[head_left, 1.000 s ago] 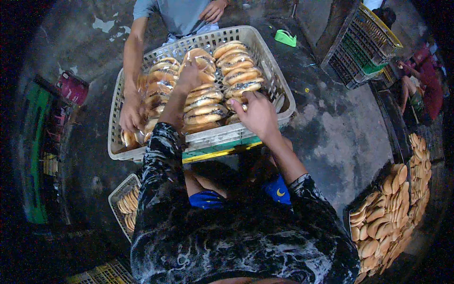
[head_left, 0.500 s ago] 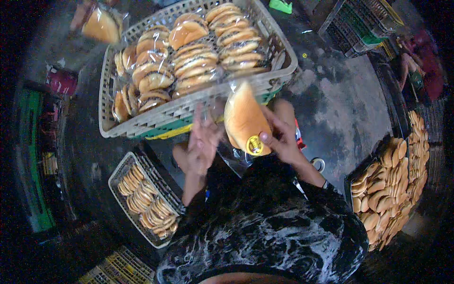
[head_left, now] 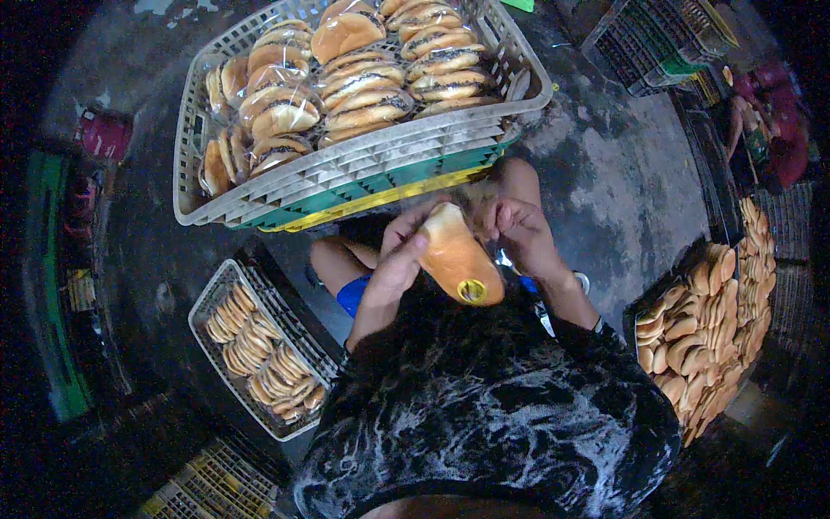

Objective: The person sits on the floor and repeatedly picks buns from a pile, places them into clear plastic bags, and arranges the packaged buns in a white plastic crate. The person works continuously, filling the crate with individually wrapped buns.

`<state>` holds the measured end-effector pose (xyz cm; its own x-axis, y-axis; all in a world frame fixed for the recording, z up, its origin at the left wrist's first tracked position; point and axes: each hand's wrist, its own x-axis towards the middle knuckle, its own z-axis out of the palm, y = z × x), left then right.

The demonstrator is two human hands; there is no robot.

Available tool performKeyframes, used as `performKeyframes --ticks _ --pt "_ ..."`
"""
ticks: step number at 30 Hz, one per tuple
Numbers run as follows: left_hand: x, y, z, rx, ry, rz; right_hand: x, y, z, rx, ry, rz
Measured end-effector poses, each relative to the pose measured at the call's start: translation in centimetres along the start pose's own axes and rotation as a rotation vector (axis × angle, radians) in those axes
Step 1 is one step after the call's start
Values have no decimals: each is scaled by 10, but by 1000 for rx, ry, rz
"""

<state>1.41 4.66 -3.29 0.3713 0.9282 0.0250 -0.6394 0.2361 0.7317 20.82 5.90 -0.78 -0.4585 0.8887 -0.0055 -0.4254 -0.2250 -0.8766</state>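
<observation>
A golden bread bun [head_left: 454, 258] with a round yellow sticker near its lower end is tilted in front of my chest. It looks to be in a clear bag, though the film barely shows. My left hand [head_left: 405, 255] is closed on the bun's upper left side, thumb on top. Just right of the bun, my right hand [head_left: 523, 233] is closed in a pinch, apart from the sticker; anything between its fingertips is too small to make out. Beyond both hands is a grey plastic crate [head_left: 363, 154] holding rows of bagged, dark-filled buns [head_left: 363, 86].
Green and yellow crates [head_left: 380, 201] are stacked under the grey one. A smaller crate [head_left: 226, 363] of buns stands at the left. Many unbagged buns [head_left: 700, 337] are heaped at the right. Further crates [head_left: 648, 48] and another person [head_left: 765, 130] are at the far right.
My left hand, open before, has closed on the bun. My right hand has come off it and moved slightly up and right. A bagged bun at the upper left is gone from view.
</observation>
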Motion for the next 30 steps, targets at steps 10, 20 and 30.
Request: performKeyframes --ticks 10,20,30 --pt "-4 -7 18 386 303 152 18 16 14 -461 246 127" --pt "11 11 44 253 365 26 25 -1 21 -325 15 70" --pt "31 -11 10 872 176 256 30 3 11 -815 279 -194"
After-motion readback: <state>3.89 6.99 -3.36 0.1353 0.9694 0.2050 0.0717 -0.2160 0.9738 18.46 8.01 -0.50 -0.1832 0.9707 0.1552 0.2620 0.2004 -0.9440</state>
